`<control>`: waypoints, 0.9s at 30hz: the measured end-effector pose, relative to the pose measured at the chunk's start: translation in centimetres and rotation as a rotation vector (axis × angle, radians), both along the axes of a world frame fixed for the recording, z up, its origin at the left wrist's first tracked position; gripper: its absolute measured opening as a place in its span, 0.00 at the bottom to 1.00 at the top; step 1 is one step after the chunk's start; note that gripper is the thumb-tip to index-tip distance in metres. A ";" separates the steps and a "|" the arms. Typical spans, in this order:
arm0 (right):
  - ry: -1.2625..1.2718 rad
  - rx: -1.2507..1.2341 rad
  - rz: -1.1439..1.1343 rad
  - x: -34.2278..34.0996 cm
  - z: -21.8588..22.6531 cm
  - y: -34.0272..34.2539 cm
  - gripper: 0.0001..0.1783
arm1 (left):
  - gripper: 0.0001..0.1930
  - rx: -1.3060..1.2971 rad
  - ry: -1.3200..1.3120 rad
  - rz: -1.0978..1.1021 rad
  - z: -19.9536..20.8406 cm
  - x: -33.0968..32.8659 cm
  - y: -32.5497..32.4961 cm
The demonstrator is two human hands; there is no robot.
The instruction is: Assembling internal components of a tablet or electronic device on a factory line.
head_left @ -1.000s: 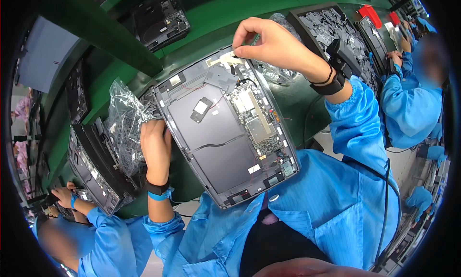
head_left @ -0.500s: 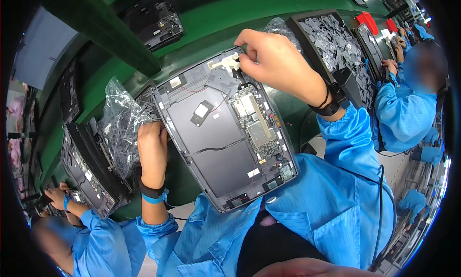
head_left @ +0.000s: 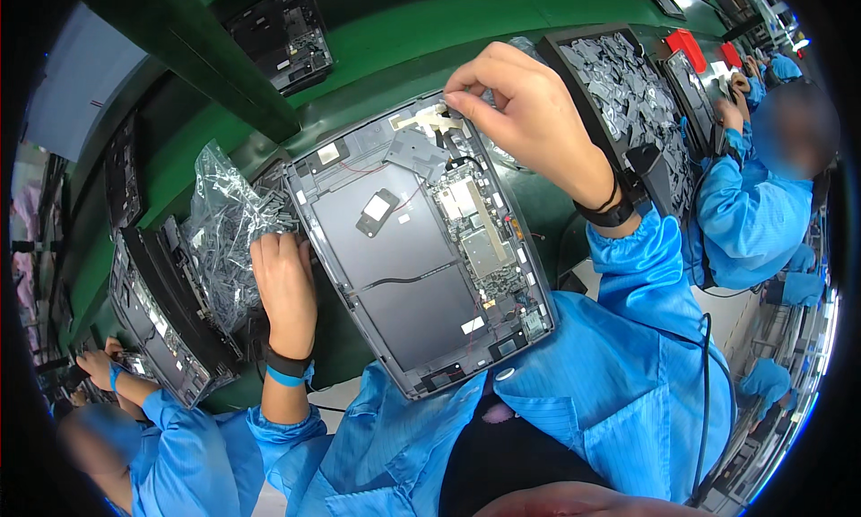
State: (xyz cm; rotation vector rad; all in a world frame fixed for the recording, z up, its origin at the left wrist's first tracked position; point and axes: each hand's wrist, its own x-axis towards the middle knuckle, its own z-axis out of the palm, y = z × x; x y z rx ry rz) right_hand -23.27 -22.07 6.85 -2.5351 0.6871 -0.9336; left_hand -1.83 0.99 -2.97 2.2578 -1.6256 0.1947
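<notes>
Head view, clock positions read from the centre of the open grey casing (head_left: 386,315), which lies directly before me, its 6 o'clock end meeting my blue jacket (head_left: 601,382) in view.

Right hand (head_left: 531,118): at 1 o'clock, thumb and forefinger brought together at the casing's upper corner, beside a cream tape piece (head_left: 430,121). Whether anything is pinched between them I cannot tell. Left hand (head_left: 285,288): at 9 o'clock, fingers bent and close together, just outside the casing's edge; their grip is not discernible.

Casing contents: a circuit board (head_left: 484,234) along the 3 o'clock side; a loose grey plate (head_left: 418,154) at 12, below the tape; a black module with a white label (head_left: 378,211) at 10, on a red wire; a black cable (head_left: 408,275) crossing the middle.

Other containers: a black tray (head_left: 553,55) at 2 o'clock, heaped with flat grey pieces (head_left: 628,91) lying in all directions. A clear plastic bag (head_left: 215,212) at 9, crumpled, near my left hand; small grey pieces show at it, though I cannot tell which lie inside. A red bin (head_left: 686,49), farther out at 2; contents not legible.

Further open casings lie at 11 o'clock (head_left: 282,37) on the green table (head_left: 413,60) and at 8 o'clock (head_left: 166,329).
</notes>
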 end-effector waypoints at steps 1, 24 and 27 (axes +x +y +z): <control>0.000 0.002 -0.003 0.2 -0.3 -0.2 0.04 | 0.05 0.022 0.013 0.005 -0.1 0.2 0.0; -0.281 -0.034 0.368 0.8 2.6 3.5 0.07 | 0.11 -0.677 1.564 -0.061 7.1 0.3 -2.0; -0.316 0.053 0.445 2.3 2.4 5.1 0.05 | 0.10 -0.620 1.715 -0.216 9.0 -0.7 -2.8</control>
